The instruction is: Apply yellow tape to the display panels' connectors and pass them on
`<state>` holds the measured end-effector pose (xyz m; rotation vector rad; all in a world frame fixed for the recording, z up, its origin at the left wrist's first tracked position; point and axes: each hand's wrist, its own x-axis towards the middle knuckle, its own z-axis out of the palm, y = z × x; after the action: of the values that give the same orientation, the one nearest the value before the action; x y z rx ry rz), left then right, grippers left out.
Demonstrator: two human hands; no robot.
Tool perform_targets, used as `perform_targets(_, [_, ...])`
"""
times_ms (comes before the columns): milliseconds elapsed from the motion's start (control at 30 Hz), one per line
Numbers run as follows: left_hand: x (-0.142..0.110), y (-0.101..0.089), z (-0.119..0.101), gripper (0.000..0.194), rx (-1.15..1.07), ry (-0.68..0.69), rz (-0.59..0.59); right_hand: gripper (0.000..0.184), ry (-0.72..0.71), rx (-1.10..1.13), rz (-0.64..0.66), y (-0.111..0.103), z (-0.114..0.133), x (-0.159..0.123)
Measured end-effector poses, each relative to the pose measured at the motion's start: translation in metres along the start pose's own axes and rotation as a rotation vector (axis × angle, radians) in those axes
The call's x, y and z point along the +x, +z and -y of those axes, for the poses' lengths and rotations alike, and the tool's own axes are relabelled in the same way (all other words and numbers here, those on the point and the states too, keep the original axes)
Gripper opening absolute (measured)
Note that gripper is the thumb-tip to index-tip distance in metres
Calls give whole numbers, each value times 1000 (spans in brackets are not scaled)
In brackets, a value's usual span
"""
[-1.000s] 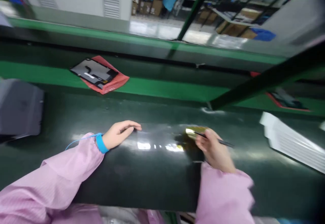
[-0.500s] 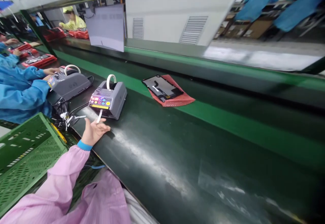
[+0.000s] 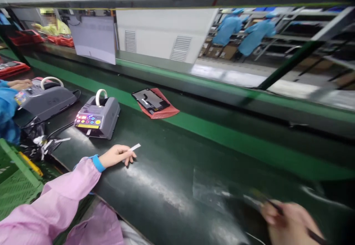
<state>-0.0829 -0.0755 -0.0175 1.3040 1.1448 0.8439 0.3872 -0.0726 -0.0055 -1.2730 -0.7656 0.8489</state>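
My left hand [image 3: 118, 155], reaching over the dark green bench, pinches a short strip of white tape [image 3: 135, 147] between thumb and fingers. Behind it stands a grey electric tape dispenser [image 3: 97, 121] with lit buttons, a white tape roll on top and a short tape end at its front slot. At the lower right, my right hand [image 3: 291, 219] is closed round a thin dark pen-like tool [image 3: 274, 205]; motion blur hides its exact kind. Farther back, a flat screen panel [image 3: 151, 100] with a white strip on it rests on a red bubble-wrap bag [image 3: 169, 111].
A second tape dispenser [image 3: 46, 100] stands at the left beside a co-worker's blue sleeve [image 3: 9, 108]. Cables [image 3: 46, 145] lie at the bench edge above a green crate [image 3: 20, 185]. A clear plastic sheet [image 3: 208, 187] lies on the bench. Other people work beyond.
My left hand has moved right from the dispenser, and the tape strip has come away with it. My right hand has entered at lower right with the tool. The view has turned right.
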Motion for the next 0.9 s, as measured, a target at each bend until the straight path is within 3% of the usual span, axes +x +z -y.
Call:
perform_targets(33, [19, 9, -2, 25, 24, 6, 50, 45, -3, -6, 117, 10, -6, 0])
perform_targets(233, [124, 80, -14, 27, 60, 95, 169, 47, 28, 18, 383, 71, -25, -18])
perform_targets(400, [157, 123, -19, 29, -26, 175, 151, 46, 29, 75, 407, 108, -32, -12])
perform_targets(633, [161, 119, -15, 30, -145, 182, 22, 50, 79, 263, 269, 155, -36, 16])
perform_targets(900, [162, 115, -21, 30, -182, 156, -30, 48, 192, 390, 252, 152, -32, 24])
